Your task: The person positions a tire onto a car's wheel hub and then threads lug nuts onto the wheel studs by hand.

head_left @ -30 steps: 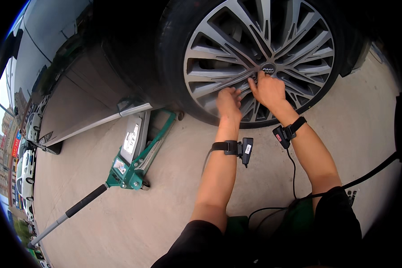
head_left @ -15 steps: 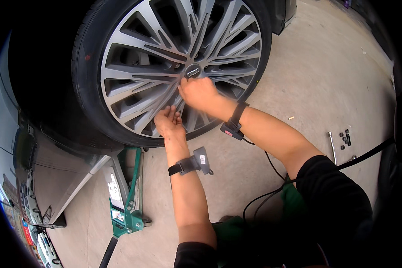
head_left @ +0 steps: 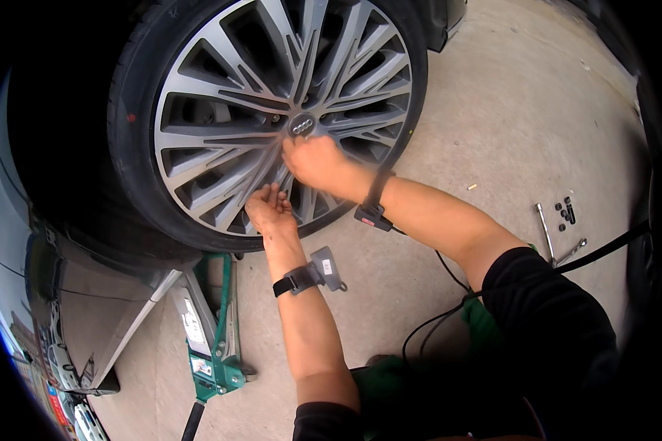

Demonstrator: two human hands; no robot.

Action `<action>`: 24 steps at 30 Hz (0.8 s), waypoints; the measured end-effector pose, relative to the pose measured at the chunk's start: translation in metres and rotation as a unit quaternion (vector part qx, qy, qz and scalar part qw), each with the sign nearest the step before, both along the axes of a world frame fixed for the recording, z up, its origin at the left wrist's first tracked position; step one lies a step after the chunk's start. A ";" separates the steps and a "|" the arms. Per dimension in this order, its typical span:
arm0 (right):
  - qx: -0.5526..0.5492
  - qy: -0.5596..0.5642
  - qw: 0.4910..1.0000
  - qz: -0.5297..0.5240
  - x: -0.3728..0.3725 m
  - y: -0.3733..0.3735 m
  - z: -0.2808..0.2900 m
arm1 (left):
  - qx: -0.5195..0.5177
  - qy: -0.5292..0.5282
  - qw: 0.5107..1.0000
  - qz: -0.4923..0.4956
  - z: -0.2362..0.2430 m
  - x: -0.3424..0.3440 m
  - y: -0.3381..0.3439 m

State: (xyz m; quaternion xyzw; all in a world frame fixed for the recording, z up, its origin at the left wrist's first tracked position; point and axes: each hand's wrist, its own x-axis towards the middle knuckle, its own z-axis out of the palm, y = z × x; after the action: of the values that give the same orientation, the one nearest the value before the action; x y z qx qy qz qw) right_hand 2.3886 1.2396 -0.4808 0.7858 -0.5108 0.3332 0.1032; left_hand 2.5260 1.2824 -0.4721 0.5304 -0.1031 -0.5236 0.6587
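Observation:
A silver multi-spoke wheel rim (head_left: 224, 95) with a black tyre (head_left: 136, 158) fills the upper middle, below dark car bodywork. Just under the round centre cap (head_left: 301, 126) is my right hand (head_left: 314, 163), its fingers closed together against the hub area. Whatever they grip is hidden behind the hand. Lower and to the left, my left hand (head_left: 271, 212) is palm up in front of the lower spokes. Its fingers are curled inward, and anything within them is too small to make out. Dark bolt holes show around the cap.
A green floor jack (head_left: 217, 360) stands at lower left, beside the car's sill. On the concrete at right lie a metal bar (head_left: 545, 229), a ratchet-like tool (head_left: 571, 252) and several small black pieces (head_left: 564, 214). A black cable (head_left: 445, 314) hangs beside my right arm.
The whole view has shifted a little, so the wheel sits slightly further left and lower. Both hands keep about the same places on the wheel. More of the ratchet-like tool shows at right.

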 end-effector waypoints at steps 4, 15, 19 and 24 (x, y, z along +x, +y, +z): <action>0.010 -0.041 0.999 0.012 0.002 0.000 -0.001 | 0.002 0.002 1.000 -0.023 0.002 -0.001 0.002; 0.025 -0.085 0.996 -0.013 0.000 -0.005 -0.001 | -0.021 -0.013 0.999 -0.039 0.002 0.008 0.007; 0.032 -0.073 0.997 -0.003 -0.007 -0.004 0.005 | -0.008 -0.020 0.998 -0.053 0.000 0.002 0.005; 0.086 -0.080 0.993 0.015 -0.008 0.002 0.011 | -0.001 -0.007 0.998 -0.055 -0.001 -0.004 0.002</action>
State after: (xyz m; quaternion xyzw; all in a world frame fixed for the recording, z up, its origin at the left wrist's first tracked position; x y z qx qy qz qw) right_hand 2.3807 1.2411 -0.4698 0.7698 -0.5326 0.3515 -0.0112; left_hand 2.5217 1.2841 -0.4729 0.5271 -0.1370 -0.5555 0.6283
